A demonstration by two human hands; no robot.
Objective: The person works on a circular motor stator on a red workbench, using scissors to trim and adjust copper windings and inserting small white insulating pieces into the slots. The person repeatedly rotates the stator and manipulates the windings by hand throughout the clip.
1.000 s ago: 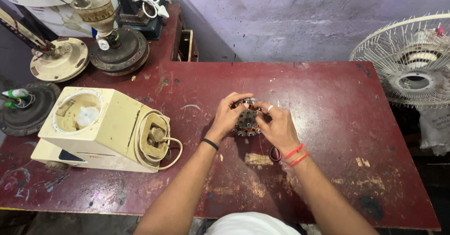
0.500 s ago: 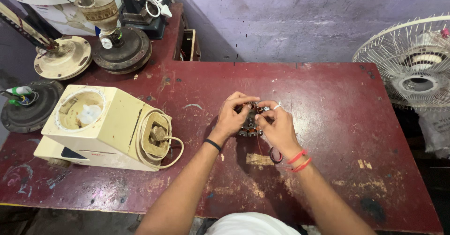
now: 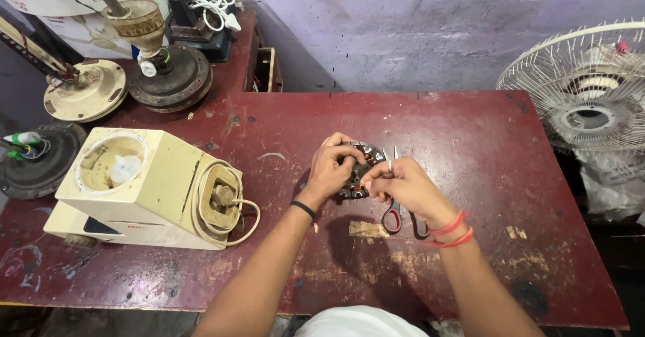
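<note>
While your left hand [image 3: 330, 169] is gripping the stator [image 3: 360, 169] from its left side on the table [image 3: 470, 149], your right hand [image 3: 402, 186] is pinching at its right edge, over the scissors [image 3: 395, 209]. Since before, both hands are staying closed around it.

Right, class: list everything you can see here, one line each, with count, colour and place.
Motor stator: one, copper and grey, table centre, between both hands.
Scissors: one, red and black handles, under right hand.
Mixer base: one, cream, lying at table left.
Table: one, worn red.
Fan motors: three, dark and cream, far left.
Fan guard: one, white, right edge.
Left hand: black wristband, on stator.
Right hand: red threads, at stator.
</note>
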